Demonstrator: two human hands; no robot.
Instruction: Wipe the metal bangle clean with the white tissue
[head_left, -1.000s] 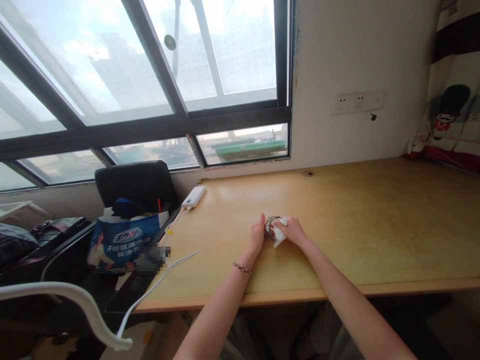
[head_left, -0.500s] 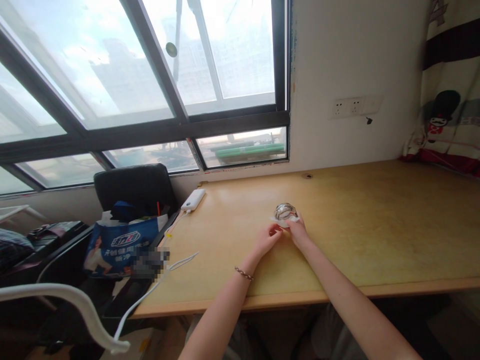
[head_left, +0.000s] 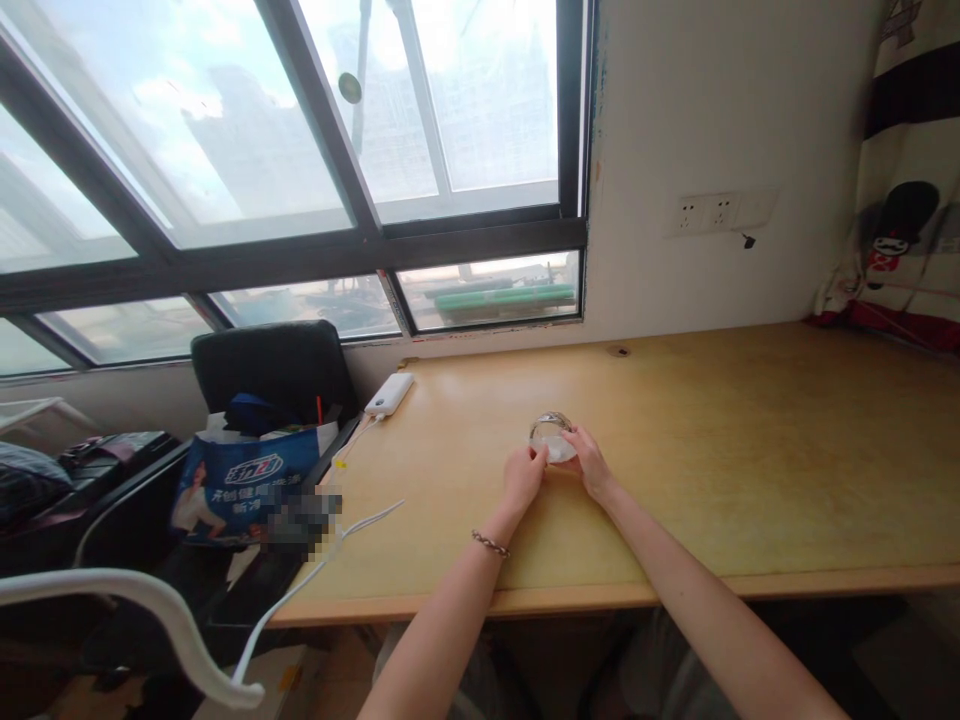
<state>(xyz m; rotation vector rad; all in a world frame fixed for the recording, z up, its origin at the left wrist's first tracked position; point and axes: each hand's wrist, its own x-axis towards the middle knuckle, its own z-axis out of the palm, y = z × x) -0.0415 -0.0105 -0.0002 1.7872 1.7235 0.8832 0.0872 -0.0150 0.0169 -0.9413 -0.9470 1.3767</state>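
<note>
The glass thing (head_left: pixel 550 428) between the left hand (head_left: pixel 523 474) and right hand (head_left: pixel 590 465) is too small to name, and the fingers cover its lower part and most of the white tissue (head_left: pixel 559 449). Far left of the left hand, a patch (head_left: pixel 302 512) beside the blue bag (head_left: pixel 244 483) is blurred out (unreadable). The curtain (head_left: pixel 904 190), far right of the right hand, is cut by the edge.

wooden desk (head_left: pixel 750 460), power bank (head_left: pixel 389 394), glass (head_left: pixel 550 432)
</note>
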